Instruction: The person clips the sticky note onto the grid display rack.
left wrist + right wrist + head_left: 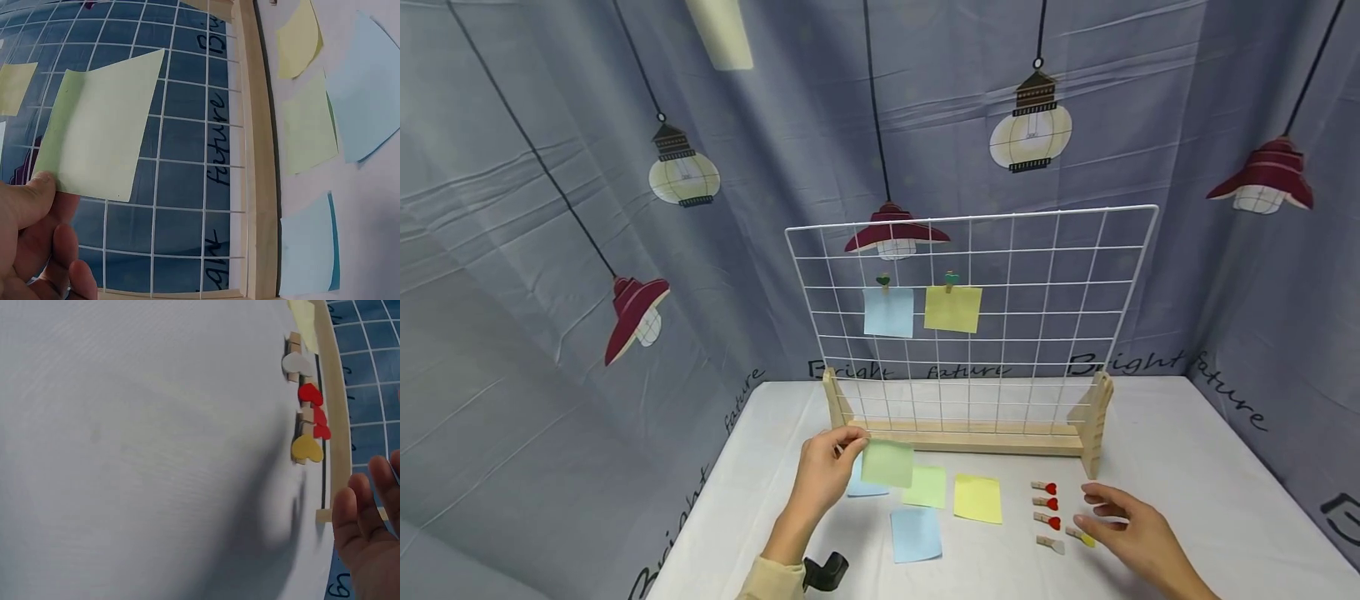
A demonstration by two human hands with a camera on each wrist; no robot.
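My left hand pinches a green sticky note by its left edge, lifted over the table in front of the wire grid. In the left wrist view the same note hangs between thumb and fingers. My right hand hovers beside a group of small heart-topped clothespins, its fingers loosely bent and holding nothing. The yellow heart clothespin lies closest to its fingers; a white one and several red ones lie to the left. In the right wrist view, the right hand is apart from the clothespins.
A white wire grid stands in a wooden base. Clothespins hold a blue note and a yellow note on it. Blue, green and yellow notes lie on the table. A black object sits near the left forearm.
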